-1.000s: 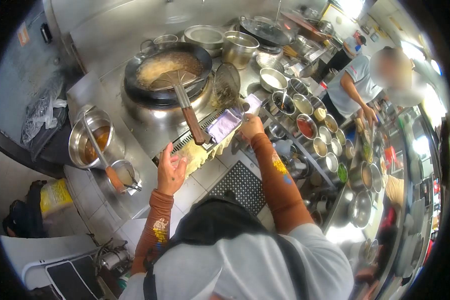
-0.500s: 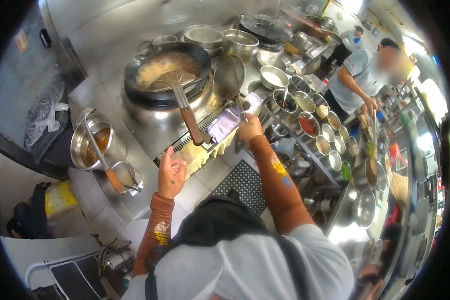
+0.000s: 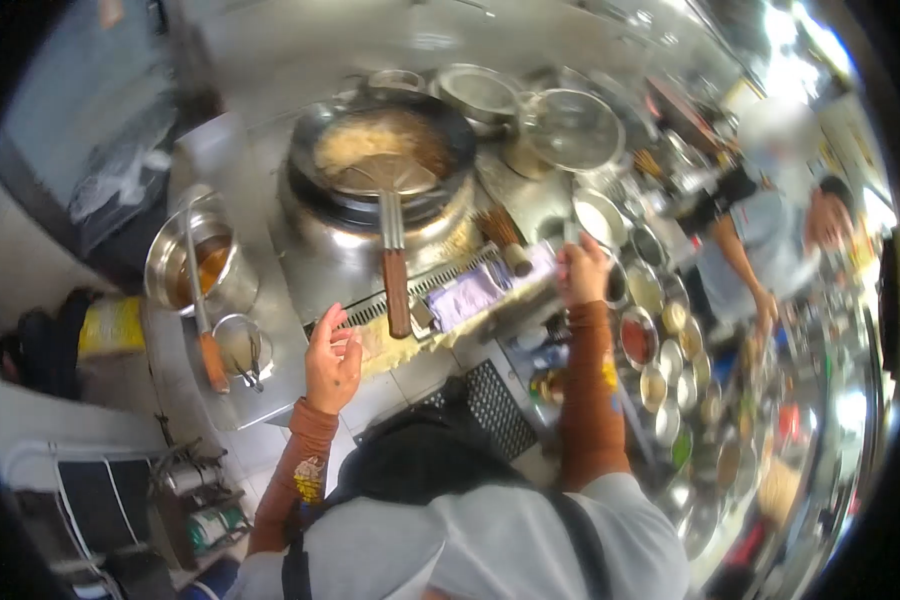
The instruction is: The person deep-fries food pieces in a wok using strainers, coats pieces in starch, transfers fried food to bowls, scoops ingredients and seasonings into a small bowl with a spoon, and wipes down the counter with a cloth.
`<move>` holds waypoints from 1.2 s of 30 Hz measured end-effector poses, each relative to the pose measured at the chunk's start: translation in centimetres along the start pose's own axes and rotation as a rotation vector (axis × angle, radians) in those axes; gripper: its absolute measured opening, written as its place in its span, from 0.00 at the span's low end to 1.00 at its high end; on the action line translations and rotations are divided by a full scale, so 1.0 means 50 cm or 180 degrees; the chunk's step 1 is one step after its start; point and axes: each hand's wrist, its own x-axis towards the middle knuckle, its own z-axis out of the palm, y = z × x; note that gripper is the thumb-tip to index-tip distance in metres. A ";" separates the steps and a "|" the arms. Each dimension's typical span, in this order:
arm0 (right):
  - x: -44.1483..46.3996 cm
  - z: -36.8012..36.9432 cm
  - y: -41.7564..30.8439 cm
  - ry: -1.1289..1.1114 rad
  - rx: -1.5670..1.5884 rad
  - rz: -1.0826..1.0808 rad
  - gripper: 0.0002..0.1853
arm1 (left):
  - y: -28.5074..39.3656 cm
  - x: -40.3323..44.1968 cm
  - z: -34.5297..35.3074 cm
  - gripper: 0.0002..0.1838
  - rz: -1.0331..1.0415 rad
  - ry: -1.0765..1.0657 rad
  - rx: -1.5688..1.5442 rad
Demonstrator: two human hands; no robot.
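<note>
My right hand is wrapped round the handle of a round mesh strainer. The strainer's bowl is over the metal pots behind the stove. My left hand hangs in front of the stove's edge, fingers apart and slightly curled, holding nothing. Between the hands, at the back, a black wok contains frothing, brownish contents. Across it rests a skimmer with a wooden handle pointing toward me. A bamboo brush and a folded pale purple cloth lie along the stove front.
Left of the stove stands a metal pot of brown liquid with a wooden-handled ladle across it. Several bowls of sauces and seasonings, one of red sauce, line the right side. A co-worker stands beyond them.
My right hand has moved right with the strainer, from beside the wok to over the pots. The bamboo brush now shows. My left hand stays open and the view has shifted.
</note>
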 end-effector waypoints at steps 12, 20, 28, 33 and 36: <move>0.721 -0.107 0.102 -0.1437 0.0888 0.0665 0.19 | 0.079 -0.007 0.100 0.26 0.0191 0.1295 0.1110; 0.170 0.144 0.108 -0.2717 0.1925 0.1949 0.19 | 0.080 -0.148 0.044 0.25 -0.0108 0.2249 0.1180; -0.342 0.611 0.050 -0.4405 0.0267 0.2741 0.32 | 0.127 -0.314 -0.049 0.24 -0.0288 0.2670 0.1373; -0.525 0.771 0.170 -0.4562 0.0077 0.3144 0.15 | 0.081 -0.449 -0.066 0.22 -0.0685 0.3201 0.1074; -0.571 0.801 0.175 -0.4192 -0.0061 0.3275 0.17 | 0.097 -0.490 -0.076 0.20 -0.0879 0.3374 0.0961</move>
